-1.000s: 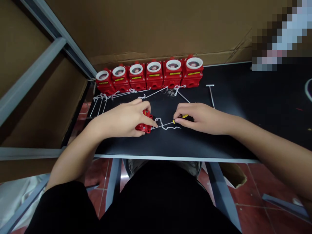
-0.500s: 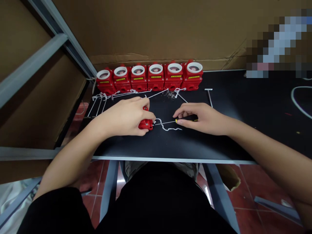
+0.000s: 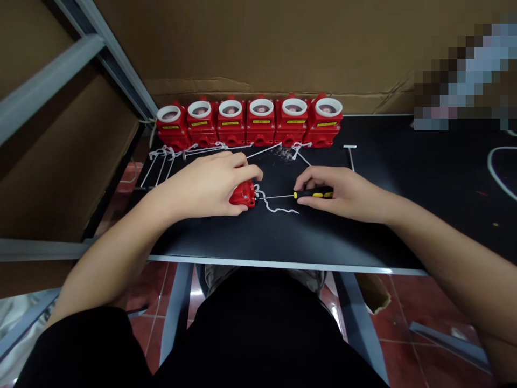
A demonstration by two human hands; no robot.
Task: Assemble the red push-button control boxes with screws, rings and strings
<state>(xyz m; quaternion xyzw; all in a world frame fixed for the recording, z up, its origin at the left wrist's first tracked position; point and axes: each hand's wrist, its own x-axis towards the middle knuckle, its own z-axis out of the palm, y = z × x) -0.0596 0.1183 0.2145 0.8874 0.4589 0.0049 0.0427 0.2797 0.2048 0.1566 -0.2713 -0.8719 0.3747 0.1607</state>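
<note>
My left hand [image 3: 220,183] is closed around a red housing [image 3: 244,194] lying on the black tabletop, its index finger lifted off the top. Much of the housing is hidden under the palm. A white cord [image 3: 278,209] is looped at the housing's right side, and its loose tail trails to the right. In my right hand [image 3: 337,188] is a black and yellow screwdriver [image 3: 314,193], held level with the fingers round its handle. The thin shaft points left, with its tip by the cord loop at the housing's corner; whether it touches, I cannot tell.
Several red boxes [image 3: 260,123] with round white-rimmed windows stand in a row at the back. White cords and thin metal rods lie before them. A T-shaped rod [image 3: 350,156] rests right of centre. Cardboard [image 3: 283,48] walls the back; a metal frame [image 3: 52,75] stands left.
The left index finger has lifted from the housing, baring more of the cord loop. My right hand has shifted slightly, and more of the screwdriver handle shows. The view has moved a little.
</note>
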